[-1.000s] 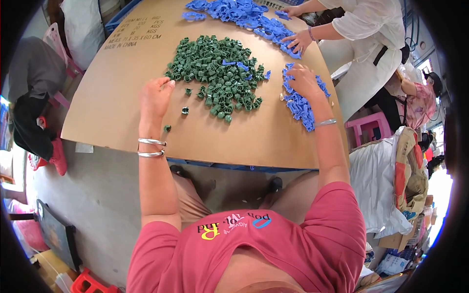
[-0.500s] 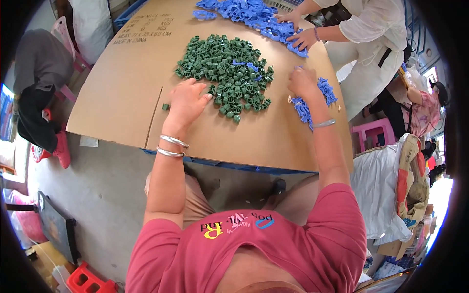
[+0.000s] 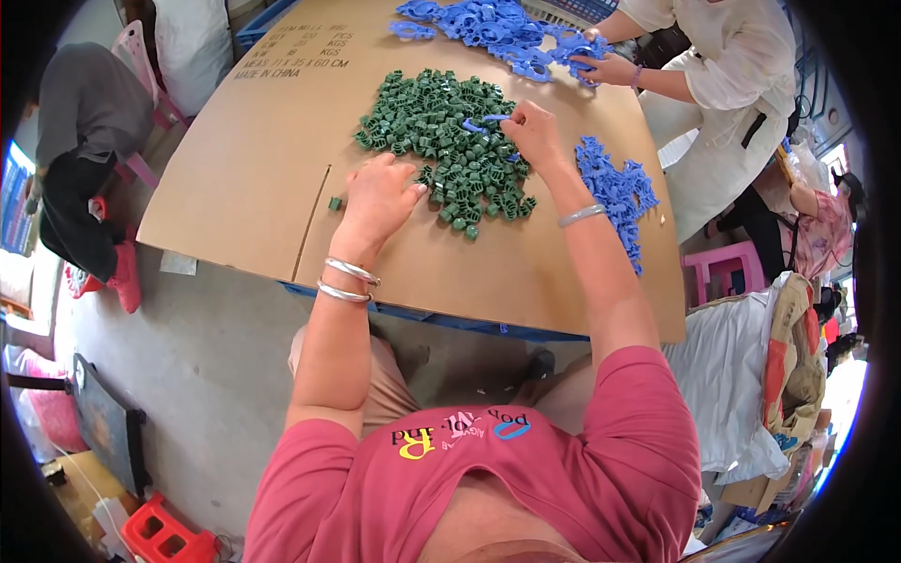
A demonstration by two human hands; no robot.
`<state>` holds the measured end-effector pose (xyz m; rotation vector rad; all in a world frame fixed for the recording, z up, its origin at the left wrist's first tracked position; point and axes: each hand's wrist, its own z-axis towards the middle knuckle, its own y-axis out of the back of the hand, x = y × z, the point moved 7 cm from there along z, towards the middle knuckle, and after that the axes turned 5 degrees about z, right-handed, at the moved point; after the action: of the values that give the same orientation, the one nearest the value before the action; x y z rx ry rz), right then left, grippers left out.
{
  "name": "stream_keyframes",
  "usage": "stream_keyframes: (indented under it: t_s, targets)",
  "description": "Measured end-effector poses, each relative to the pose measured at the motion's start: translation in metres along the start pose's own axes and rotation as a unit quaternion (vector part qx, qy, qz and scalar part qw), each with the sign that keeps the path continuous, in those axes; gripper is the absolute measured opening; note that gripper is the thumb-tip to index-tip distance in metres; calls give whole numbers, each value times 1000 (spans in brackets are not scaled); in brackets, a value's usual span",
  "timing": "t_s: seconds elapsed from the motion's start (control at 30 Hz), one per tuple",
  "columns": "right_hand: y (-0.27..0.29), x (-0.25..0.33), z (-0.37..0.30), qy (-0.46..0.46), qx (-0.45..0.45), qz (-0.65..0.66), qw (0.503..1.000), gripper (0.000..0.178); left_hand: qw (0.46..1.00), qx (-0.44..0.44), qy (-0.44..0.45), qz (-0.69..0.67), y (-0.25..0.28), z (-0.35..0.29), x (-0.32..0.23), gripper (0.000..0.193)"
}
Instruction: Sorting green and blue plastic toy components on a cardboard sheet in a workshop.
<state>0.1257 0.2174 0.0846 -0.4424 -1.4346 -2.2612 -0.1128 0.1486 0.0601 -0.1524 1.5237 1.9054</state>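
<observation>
A heap of small dark green plastic pieces [image 3: 441, 122] lies on the brown cardboard tabletop [image 3: 235, 188]. At its lower left edge rests my left hand [image 3: 380, 199], fingers curled and thumb drawn in; what they hold, if anything, is hidden. My right hand [image 3: 537, 136] reaches over the heap's right side, thumb and forefinger pinched on the end of a slim blue plastic piece [image 3: 481, 125]. To the right of that forearm is a loose pile of small blue plastic pieces [image 3: 615, 192]. One green piece [image 3: 334, 203] sits apart, left of my left hand.
Across the table, a co-worker's hands [image 3: 605, 61] handle large blue plastic frames [image 3: 497, 33]. Another person [image 3: 94, 122] sits at the far left. A pink stool [image 3: 727, 267] and white sacks [image 3: 727, 375] stand at the right, a red stool [image 3: 169, 530] at lower left.
My right hand has moved from the small blue pile leftward and away from me to the blue piece on the green heap. My left hand stays by the heap. The co-worker's hands have shifted among the blue frames.
</observation>
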Motion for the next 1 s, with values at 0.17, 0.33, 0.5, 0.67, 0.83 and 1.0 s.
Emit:
stream_keyframes:
  t_s: [0.17, 0.33, 0.5, 0.67, 0.83, 1.0]
  targets:
    - [-24, 19, 8, 54, 47, 94, 993, 17, 998, -43, 13, 37, 14, -3, 9, 24]
    - [-38, 25, 9, 49, 91, 218, 970, 12, 986, -8, 151, 63, 35, -17, 59, 42]
    - [-40, 45, 11, 41, 162, 30, 985, 28, 979, 70, 165, 97, 33, -28, 60, 51]
    - [-42, 58, 11, 72, 162, -18, 984, 27, 992, 32, 90, 85, 21, -30, 37, 47]
    - [-39, 69, 1, 131, 140, -8, 981, 38, 992, 68, 49, 95, 15, -26, 13, 47]
    - [-45, 88, -16, 248, 209, -188, 927, 29, 997, 41, 51, 46, 6, -21, 25, 41]
